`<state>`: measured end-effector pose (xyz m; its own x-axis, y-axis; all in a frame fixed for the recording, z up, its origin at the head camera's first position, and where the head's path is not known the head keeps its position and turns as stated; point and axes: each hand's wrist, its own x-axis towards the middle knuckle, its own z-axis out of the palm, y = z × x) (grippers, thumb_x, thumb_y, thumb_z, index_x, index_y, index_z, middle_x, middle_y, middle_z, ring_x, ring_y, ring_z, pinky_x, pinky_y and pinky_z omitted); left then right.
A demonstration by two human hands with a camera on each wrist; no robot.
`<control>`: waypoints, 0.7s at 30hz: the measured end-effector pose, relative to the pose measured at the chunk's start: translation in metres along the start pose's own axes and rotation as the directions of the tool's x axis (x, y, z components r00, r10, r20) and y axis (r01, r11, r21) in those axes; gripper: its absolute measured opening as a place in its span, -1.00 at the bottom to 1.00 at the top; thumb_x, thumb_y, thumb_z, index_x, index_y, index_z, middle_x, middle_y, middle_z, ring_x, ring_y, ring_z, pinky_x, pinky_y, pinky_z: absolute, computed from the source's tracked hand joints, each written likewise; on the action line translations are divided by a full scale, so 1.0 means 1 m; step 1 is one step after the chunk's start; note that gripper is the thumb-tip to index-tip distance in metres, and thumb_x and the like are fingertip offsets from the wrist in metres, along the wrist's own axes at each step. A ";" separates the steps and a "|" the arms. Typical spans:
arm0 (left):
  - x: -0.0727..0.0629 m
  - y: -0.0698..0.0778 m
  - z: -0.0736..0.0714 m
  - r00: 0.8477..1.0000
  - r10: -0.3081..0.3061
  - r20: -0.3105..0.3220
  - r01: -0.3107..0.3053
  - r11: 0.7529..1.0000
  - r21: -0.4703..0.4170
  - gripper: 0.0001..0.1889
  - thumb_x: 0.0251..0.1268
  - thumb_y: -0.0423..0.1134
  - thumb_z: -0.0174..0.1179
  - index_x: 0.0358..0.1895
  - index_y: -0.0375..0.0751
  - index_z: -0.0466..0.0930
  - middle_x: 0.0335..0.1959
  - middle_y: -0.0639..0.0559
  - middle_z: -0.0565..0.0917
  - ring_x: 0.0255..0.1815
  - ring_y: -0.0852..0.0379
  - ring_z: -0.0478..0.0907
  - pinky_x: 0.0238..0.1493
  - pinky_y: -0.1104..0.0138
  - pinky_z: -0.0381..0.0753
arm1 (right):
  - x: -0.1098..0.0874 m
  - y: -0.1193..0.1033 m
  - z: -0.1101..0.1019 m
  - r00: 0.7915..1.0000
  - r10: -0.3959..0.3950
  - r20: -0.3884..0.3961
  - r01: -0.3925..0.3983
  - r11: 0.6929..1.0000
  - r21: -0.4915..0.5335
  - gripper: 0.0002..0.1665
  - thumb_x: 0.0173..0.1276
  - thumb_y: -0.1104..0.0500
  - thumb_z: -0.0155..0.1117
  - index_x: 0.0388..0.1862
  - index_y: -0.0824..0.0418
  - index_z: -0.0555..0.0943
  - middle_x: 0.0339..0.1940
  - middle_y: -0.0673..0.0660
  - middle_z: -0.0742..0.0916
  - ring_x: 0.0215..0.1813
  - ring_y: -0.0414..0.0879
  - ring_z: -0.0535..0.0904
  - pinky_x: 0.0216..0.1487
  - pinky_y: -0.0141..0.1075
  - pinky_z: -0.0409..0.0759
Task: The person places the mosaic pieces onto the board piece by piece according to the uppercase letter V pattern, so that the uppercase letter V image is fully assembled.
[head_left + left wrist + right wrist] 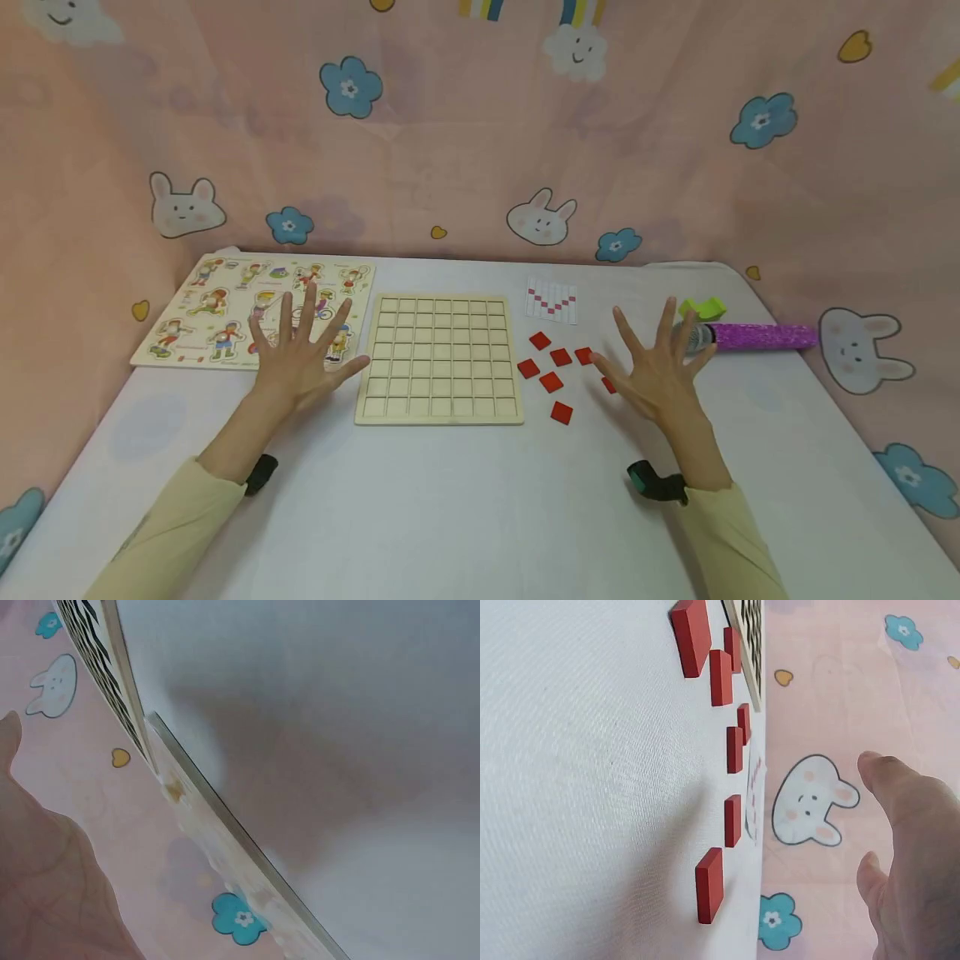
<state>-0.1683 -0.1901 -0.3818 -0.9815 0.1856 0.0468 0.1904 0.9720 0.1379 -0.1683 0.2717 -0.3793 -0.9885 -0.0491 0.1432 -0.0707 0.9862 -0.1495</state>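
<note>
My left hand (pixel 297 354) is held with fingers spread above the table, overlapping the front right corner of a picture puzzle board (pixel 251 321) in the head view. Its thumb reaches the left edge of a wooden grid board (pixel 441 360) there. Fingers fanned out as well, my right hand (pixel 660 375) hovers over the table with nothing in it. Several red square tiles (pixel 551 382) lie between it and the grid board, one partly covered by the hand. In the right wrist view the red tiles (pixel 709 885) lie flat, apart from the hand (pixel 922 862).
A small white card (pixel 552 301) with a red stepped pattern lies behind the tiles. At the right are a purple glittery microphone (pixel 761 337) and a bright green piece (pixel 703 310). Patterned pink cloth (pixel 450 150) hangs behind the white table (pixel 450 508).
</note>
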 end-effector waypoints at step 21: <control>-0.044 0.008 0.009 0.980 0.195 -0.040 -0.196 0.903 -0.382 -0.38 0.26 -0.14 0.26 0.39 -0.05 0.32 0.51 -0.27 -0.03 0.44 -0.41 0.01 0.21 -0.26 0.20 | -0.015 0.003 -0.004 0.991 -0.121 0.057 0.115 0.987 0.112 -0.08 0.36 -0.41 -0.12 0.56 -0.15 -0.13 0.47 0.35 -0.46 0.41 0.31 -0.71 0.06 0.53 -0.50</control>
<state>-0.1238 -0.1895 -0.3922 -0.9238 0.3659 0.1123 0.3715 0.7866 0.4932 -0.1529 0.2762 -0.3778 -0.9786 -0.1774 0.1047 -0.1980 0.9502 -0.2405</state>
